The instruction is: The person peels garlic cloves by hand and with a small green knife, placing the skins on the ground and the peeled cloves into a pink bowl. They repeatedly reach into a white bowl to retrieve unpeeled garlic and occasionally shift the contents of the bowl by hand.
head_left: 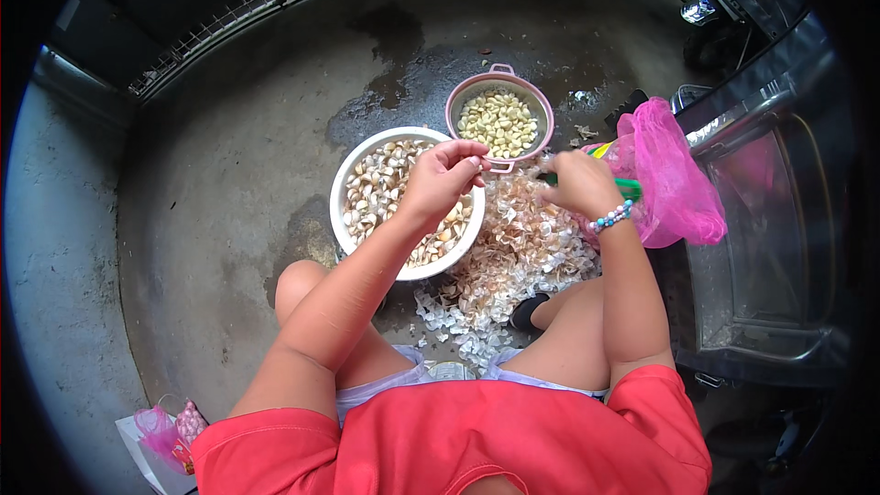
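My left hand [438,183] is raised over the right side of a white basin [341,211] of unpeeled garlic cloves [378,185]. Its thumb and fingertips are pinched together; whatever lies between them is too small to make out. My right hand [587,183], with a beaded bracelet on the wrist, is closed around a tool with a green handle [629,189]. The handle's end sticks out on the right, and its working end cannot be made out. Just beyond both hands stands a pink-rimmed colander [453,119] with peeled garlic cloves [500,123].
Garlic skins [536,247] lie heaped between my legs, beside the basin. A pink mesh bag [678,174] is at the right, against a dark chair-like frame [761,247]. The concrete floor [229,174] has wet patches. More mesh bags [170,433] lie at the lower left.
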Demonstrator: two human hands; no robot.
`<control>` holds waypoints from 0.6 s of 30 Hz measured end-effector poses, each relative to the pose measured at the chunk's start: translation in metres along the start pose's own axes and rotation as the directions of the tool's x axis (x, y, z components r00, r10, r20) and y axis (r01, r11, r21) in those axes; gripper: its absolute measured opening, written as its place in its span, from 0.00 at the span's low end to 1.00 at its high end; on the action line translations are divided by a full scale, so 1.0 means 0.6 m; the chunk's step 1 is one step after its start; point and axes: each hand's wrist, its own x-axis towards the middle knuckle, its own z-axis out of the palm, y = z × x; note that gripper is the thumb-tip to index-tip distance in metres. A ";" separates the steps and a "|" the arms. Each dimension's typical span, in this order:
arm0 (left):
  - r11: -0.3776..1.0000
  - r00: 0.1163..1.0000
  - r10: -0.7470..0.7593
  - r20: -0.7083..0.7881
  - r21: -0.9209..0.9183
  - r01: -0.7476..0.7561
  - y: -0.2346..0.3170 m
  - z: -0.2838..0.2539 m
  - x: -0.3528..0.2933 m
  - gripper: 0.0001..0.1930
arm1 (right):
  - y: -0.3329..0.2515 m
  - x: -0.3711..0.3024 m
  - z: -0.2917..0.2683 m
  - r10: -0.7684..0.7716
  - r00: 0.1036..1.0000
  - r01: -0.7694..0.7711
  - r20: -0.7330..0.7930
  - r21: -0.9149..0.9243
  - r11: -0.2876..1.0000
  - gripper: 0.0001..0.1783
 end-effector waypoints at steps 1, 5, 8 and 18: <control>0.994 0.999 0.022 -0.031 -0.111 -0.025 -0.007 0.006 0.005 0.10 | -0.008 0.007 0.006 -0.011 0.981 0.083 -0.193 0.374 0.924 0.18; 0.885 0.993 0.041 -0.108 -0.457 -0.086 -0.026 0.027 0.014 0.17 | -0.077 0.003 0.010 0.134 0.956 0.250 -0.262 0.963 0.095 0.09; 0.798 0.985 0.051 -0.165 -0.587 -0.140 -0.023 0.052 0.008 0.19 | -0.111 0.007 0.022 0.193 0.923 0.364 -0.333 0.918 -0.160 0.10; 0.781 0.979 -0.071 -0.190 -0.621 -0.064 0.021 0.028 0.001 0.20 | -0.121 0.038 0.035 0.229 0.782 0.584 -0.580 0.810 0.059 0.11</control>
